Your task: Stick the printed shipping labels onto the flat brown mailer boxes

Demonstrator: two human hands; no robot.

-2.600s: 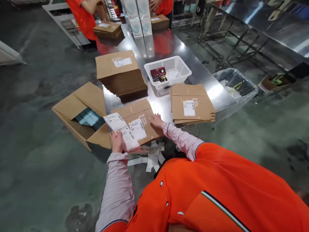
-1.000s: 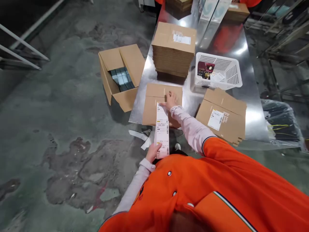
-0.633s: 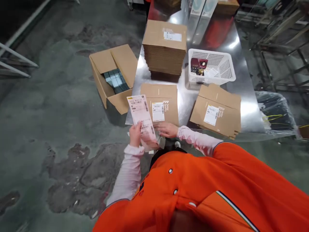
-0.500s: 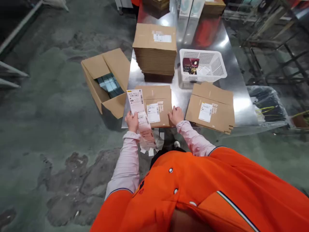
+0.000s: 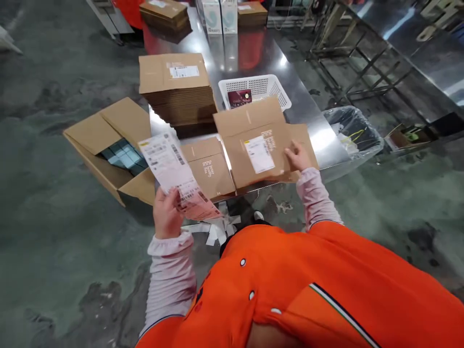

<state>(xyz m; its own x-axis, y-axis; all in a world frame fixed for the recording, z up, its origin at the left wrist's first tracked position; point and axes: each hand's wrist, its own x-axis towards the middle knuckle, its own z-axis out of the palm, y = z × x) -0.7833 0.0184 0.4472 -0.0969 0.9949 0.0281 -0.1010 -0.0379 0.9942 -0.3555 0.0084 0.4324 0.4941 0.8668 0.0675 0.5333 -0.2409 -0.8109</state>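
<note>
Left hand [image 5: 166,213] gripped label strip [image 5: 168,169], right hand [image 5: 299,157] lay open on flattened carton [image 5: 253,121]; strip's loose end risked creasing from slack handling.

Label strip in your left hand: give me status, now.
Left hand gripping printed label strip, held up off the table. Right hand on flattened carton. Paper scraps on floor below.

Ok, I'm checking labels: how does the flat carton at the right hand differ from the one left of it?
The carton at the right hand has a white label, while the carton left of it shows none. The right hand touches only the first. The first sits askew, the second square to the table edge. Both are flattened brown cardboard with white print.
</note>
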